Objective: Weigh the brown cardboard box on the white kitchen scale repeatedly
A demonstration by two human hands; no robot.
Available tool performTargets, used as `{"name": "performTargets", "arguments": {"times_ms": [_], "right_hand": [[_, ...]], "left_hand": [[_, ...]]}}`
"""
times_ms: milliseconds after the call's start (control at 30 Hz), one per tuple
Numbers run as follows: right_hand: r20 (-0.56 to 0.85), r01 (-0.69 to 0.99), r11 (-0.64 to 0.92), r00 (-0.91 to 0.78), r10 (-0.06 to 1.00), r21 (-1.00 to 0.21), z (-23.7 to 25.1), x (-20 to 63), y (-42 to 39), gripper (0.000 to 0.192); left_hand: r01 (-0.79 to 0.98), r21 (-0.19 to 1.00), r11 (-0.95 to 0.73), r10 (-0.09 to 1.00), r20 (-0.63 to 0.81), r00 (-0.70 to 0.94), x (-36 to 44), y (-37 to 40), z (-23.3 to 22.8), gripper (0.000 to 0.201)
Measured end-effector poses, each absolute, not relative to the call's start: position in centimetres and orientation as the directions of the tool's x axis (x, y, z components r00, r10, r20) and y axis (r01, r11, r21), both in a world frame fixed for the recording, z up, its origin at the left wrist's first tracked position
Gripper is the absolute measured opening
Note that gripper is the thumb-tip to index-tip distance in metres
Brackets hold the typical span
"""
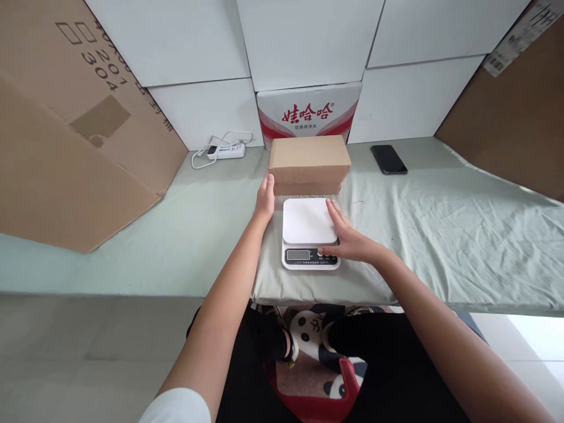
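Note:
A small white kitchen scale (308, 222) with a dark display sits on the pale green cloth near the table's front edge. My right hand (346, 235) rests flat on its right side, the thumb touching the buttons beside the display. Just behind the scale lies a closed brown cardboard box (309, 160). My left hand (265, 197) touches the box's lower left corner, fingers together, not gripping it.
A black phone (388, 159) lies at the back right. A white power strip with cable (225, 150) lies at the back left. A red-and-white printed carton (308, 114) and white boxes line the back; big cardboard sheets (66, 147) lean at both sides.

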State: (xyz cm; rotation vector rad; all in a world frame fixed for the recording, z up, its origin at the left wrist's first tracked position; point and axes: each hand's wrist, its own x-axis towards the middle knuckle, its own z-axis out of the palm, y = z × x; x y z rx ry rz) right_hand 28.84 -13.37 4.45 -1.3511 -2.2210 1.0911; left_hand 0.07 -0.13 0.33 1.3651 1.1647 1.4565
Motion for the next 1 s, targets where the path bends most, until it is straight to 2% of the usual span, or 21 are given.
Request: {"name": "performTargets", "arguments": {"times_ms": [133, 200, 333, 467, 567, 667, 800, 900, 1000], "right_hand": [[-0.098, 0.576, 0.250, -0.504, 0.858, -0.779, 4.5, 29.1, -13.1, 0.146], [-0.030, 0.488, 0.220, -0.452, 0.891, -0.845, 4.7, 29.6, -12.2, 0.144], [0.121, 0.246, 0.146, -0.114, 0.986, -0.958, 4.9, 31.2, -8.8, 0.132], [0.056, 0.093, 0.051, 0.045, 0.997, -0.994, 3.7, 31.1, -4.7, 0.129], [0.023, 0.012, 0.023, 0.063, 0.998, -1.000, 2.2, 29.7, -2.4, 0.124], [0.104, 0.010, 0.104, 0.008, 0.995, -0.995, 1.5, 28.5, -1.4, 0.119], [0.246, 0.039, 0.249, -0.057, 0.968, -0.968, 2.0, 27.7, -1.7, 0.101], [0.262, 0.080, 0.265, -0.048, 0.964, -0.961, 2.3, 27.4, -2.0, 0.093], [0.259, 0.043, 0.260, -0.028, 0.965, -0.965, 2.1, 27.3, -1.9, 0.086]], "left_hand": [[0.016, 0.972, -0.236, 0.963, 0.236, -0.129, 0.4, -0.4, 0.7, 0.107], [0.022, 0.974, -0.226, 0.964, 0.227, -0.138, 0.4, -0.5, 0.8, 0.103], [0.010, 0.971, -0.239, 0.964, 0.239, -0.116, 0.5, -0.6, 0.9, 0.098], [0.015, 0.974, -0.227, 0.964, 0.227, -0.137, 0.4, -0.7, 1.0, 0.095], [0.012, 0.978, -0.207, 0.968, 0.206, -0.140, 0.4, -0.6, 1.0, 0.094], [0.018, 0.980, -0.198, 0.973, 0.199, -0.118, 0.3, -0.5, 1.0, 0.098], [0.020, 0.978, -0.208, 0.973, 0.209, -0.102, 0.3, -0.3, 0.8, 0.103], [0.012, 0.977, -0.213, 0.971, 0.213, -0.111, 0.3, -0.2, 0.6, 0.102], [0.003, 0.972, -0.234, 0.967, 0.233, -0.099, 0.3, 0.0, 0.4, 0.104]]}}
